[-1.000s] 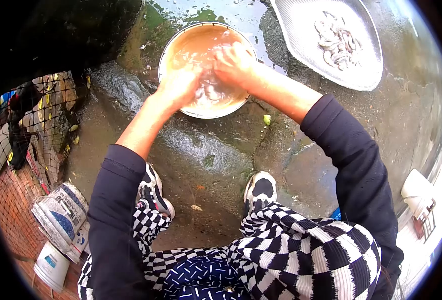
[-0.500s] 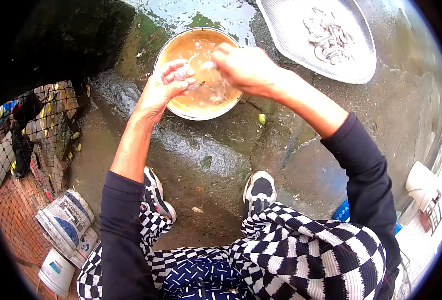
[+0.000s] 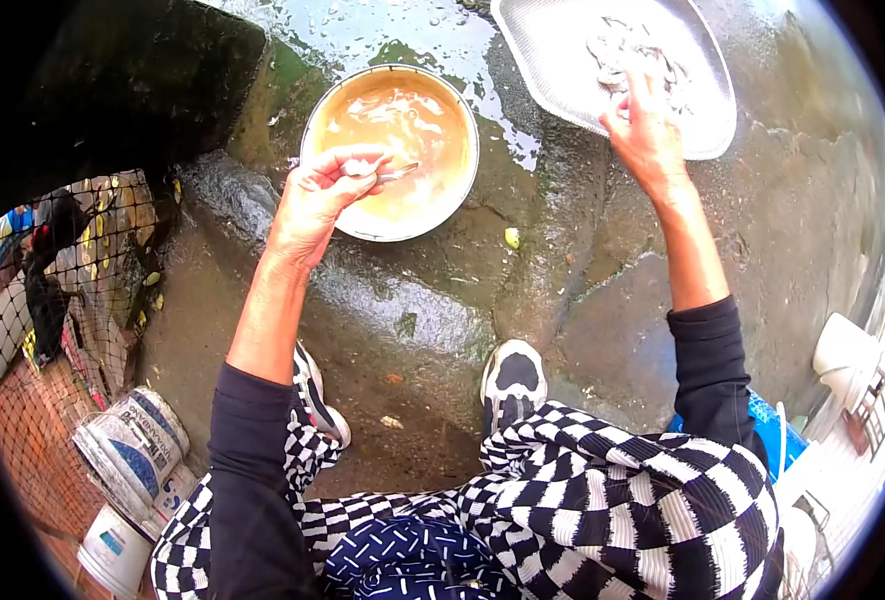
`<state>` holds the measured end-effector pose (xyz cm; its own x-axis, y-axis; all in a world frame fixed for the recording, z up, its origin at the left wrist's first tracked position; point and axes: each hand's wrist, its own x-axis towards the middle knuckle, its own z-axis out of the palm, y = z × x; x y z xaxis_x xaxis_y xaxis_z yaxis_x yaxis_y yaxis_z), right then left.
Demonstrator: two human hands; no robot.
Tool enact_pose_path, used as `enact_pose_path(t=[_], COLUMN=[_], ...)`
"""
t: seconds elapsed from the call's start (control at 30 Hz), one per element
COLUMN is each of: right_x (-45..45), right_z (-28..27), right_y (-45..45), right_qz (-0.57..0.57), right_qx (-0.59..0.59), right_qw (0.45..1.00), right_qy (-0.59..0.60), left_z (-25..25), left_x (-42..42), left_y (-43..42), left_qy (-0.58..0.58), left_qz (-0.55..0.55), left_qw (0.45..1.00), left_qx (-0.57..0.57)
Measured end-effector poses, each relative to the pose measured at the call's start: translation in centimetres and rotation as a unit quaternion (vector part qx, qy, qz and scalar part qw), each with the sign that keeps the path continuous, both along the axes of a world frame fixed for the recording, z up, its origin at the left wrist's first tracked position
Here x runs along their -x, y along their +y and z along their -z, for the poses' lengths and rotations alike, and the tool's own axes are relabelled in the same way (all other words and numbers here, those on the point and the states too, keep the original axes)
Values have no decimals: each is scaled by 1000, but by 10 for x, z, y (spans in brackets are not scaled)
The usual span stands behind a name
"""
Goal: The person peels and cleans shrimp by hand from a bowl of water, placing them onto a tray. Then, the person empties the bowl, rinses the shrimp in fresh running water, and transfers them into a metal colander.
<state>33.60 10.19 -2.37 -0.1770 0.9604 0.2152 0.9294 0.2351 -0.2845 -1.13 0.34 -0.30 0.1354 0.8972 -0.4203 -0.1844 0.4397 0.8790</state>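
Moved right hand (image 3: 652, 140), fingers spread, from basin (image 3: 475, 158) over near edge of mesh basket (image 3: 562, 80) to piled shrimp (image 3: 610, 50), still pinching single shrimp (image 3: 399, 172) in left hand (image 3: 312, 205).

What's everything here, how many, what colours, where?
Basin: 1, orange inside, top middle
Tray: 1, white, top right
Small pieces: several, greyish, in tray
Held piece: 1, pale, above basin
Small lump: 1, greenish, centre
Net: 1, dark, left
Buckets: 2+, whitish, lower left
Container: 1, white, right
Something: 1, blue, lower right
Ground: 1, greyish, beneath
Cloth: 1, navy, bottom
Trousers: 1, black-white, bottom
Shoes: 2, black-white, below centre
Sleeves: 2, black, either side
Left hand: 1, bare, above basin
Right hand: 1, bare, over tray
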Motion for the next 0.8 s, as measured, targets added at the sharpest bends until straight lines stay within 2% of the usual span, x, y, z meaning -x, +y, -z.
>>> enact_pose_path(t=[0.03, 0.13, 0.17, 0.2, 0.27, 0.33, 0.37, 0.4, 0.43, 0.47, 0.53, 0.57, 0.6, 0.67, 0.73, 0.8], right_x=[13, 58, 71, 84, 100, 104, 102, 100, 97, 96, 91, 89, 88, 84, 81, 77], right_z=[-4, -25, -28, -21, -23, -17, -8, -4, -6, -8, -11, -8, -6, -5, -5, -6], right_y=[-6, -25, -29, -35, -44, -43, -41, -40, -41, -41, -42, -42, -44, -47, -50, -52], right_qz=[14, -59, -107, -129, -160, -160, -138, -116, -105, -106, -88, -84, -80, -71, -62, -50], right_qx=[90, 189, 196, 222, 278, 285, 281, 277, 293, 293, 308, 308, 310, 316, 309, 322], right_qw=[991, 943, 932, 898, 868, 861, 855, 848, 838, 839, 842, 842, 834, 834, 836, 825], right_qy=[100, 266, 285, 359, 379, 389, 414, 437, 449, 446, 434, 434, 449, 447, 449, 461], left_z=[1, 1, -1, -2, 1, 13, 28, 40, 49, 59, 78, 82, 89, 90, 79, 68], left_x=[-1, -2, -4, -6, -7, 0, 8, 13, 13, 8, -11, -24, -37, -36, -19, -13], left_y=[0, 1, 1, 0, 3, 9, 16, 23, 31, 35, 39, 32, 35, 34, 53, 55], left_qy=[0, 22, 47, 70, 86, 103, 216, 324, 444, 442, 575, 543, 361, 525, 550, 574], left_qz=[1, -1, -9, -17, -40, -66, -5, 57, 72, 70, 92, 160, 125, 215, 266, 237], left_qw=[1000, 1000, 999, 997, 995, 992, 976, 944, 892, 894, 787, 795, 924, 795, 767, 755], left_qx=[0, -21, -21, -21, 0, 23, 4, -13, -32, -32, -205, -219, -18, -216, -196, -209])
